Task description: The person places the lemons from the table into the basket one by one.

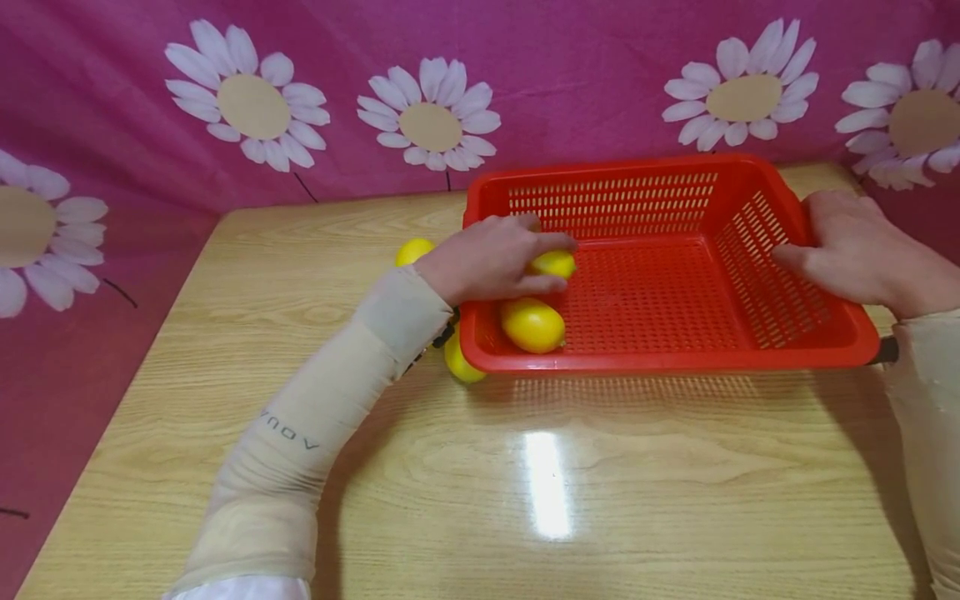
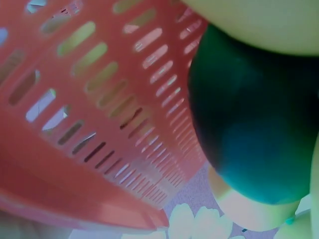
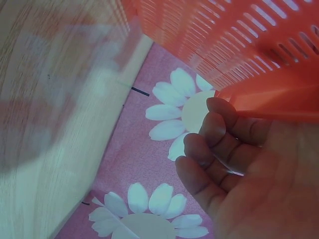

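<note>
A red plastic basket (image 1: 645, 292) with slotted sides takes up the right half of the table in the head view. Inside its left end my left hand (image 1: 498, 258) grips a yellow lemon (image 1: 555, 264), which looks dark green-blue in the left wrist view (image 2: 254, 119). Just in front of that hand, a second lemon (image 1: 533, 326) lies on the basket floor. My right hand (image 1: 873, 250) holds the basket's right rim, thumb inside. Its fingers (image 3: 199, 181) are bent on the outer side in the right wrist view.
Outside the basket's left end are two more lemons, one farther back (image 1: 415, 250) and one at the front corner (image 1: 462, 360), partly hidden. The wooden table (image 1: 600, 500) meets a pink flowered cloth (image 1: 570, 83) behind. Dark straps show near both wrists.
</note>
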`<state>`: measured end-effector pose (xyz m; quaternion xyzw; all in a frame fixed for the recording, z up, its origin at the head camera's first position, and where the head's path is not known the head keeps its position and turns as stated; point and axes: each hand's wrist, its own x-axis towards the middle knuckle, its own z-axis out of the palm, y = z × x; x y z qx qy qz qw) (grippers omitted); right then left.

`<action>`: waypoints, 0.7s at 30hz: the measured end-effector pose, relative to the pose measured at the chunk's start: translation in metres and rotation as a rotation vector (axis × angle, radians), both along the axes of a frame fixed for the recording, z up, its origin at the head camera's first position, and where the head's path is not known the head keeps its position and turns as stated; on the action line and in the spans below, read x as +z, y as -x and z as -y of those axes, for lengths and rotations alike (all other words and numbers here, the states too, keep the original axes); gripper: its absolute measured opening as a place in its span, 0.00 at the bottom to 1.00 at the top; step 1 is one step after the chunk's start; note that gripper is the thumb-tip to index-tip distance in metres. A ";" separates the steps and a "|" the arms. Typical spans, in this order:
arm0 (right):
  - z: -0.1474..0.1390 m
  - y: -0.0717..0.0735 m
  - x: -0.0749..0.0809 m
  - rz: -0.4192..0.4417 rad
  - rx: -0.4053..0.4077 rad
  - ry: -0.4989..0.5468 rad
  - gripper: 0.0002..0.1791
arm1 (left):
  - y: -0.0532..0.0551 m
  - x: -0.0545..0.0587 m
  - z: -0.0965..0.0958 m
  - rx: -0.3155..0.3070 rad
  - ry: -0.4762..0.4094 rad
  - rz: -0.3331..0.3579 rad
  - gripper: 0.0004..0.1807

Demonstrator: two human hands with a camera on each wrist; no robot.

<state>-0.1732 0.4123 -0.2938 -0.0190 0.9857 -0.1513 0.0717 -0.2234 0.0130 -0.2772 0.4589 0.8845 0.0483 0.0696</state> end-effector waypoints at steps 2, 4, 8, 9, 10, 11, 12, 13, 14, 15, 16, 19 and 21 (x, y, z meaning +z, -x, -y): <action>0.000 0.000 0.000 0.000 0.001 0.000 0.27 | 0.000 0.000 -0.001 0.004 0.016 0.012 0.30; 0.000 0.000 0.000 0.001 0.002 0.004 0.27 | -0.001 -0.001 -0.002 0.006 0.027 0.020 0.31; 0.000 0.000 -0.002 -0.006 0.006 0.003 0.27 | -0.001 -0.002 -0.004 0.005 0.038 0.029 0.31; 0.000 0.000 -0.002 -0.003 0.003 0.007 0.27 | -0.001 -0.003 -0.005 0.005 0.039 0.031 0.31; 0.000 0.000 -0.002 0.000 0.001 0.010 0.28 | -0.001 -0.003 -0.005 0.004 0.042 0.031 0.31; 0.000 0.000 -0.002 -0.001 0.002 0.009 0.27 | -0.001 -0.003 -0.005 0.003 0.046 0.032 0.31; 0.000 0.000 -0.002 0.003 0.000 0.013 0.28 | -0.001 -0.004 -0.006 0.001 0.049 0.034 0.30; 0.000 0.000 -0.002 0.006 -0.002 0.016 0.28 | -0.001 -0.004 -0.006 -0.001 0.053 0.037 0.30; 0.000 0.000 -0.003 0.004 -0.001 0.016 0.28 | -0.001 -0.005 -0.006 -0.003 0.055 0.039 0.30; 0.000 0.000 -0.003 0.002 -0.002 0.016 0.27 | -0.001 -0.005 -0.006 -0.004 0.055 0.044 0.29; 0.000 0.000 -0.003 0.000 -0.001 0.014 0.27 | -0.001 -0.005 -0.006 -0.004 0.056 0.047 0.29; 0.000 -0.001 -0.003 -0.001 -0.004 0.020 0.28 | 0.000 -0.006 -0.005 -0.001 0.061 0.061 0.30; 0.000 -0.002 -0.003 0.001 -0.008 0.027 0.29 | 0.000 -0.006 -0.005 0.002 0.063 0.067 0.30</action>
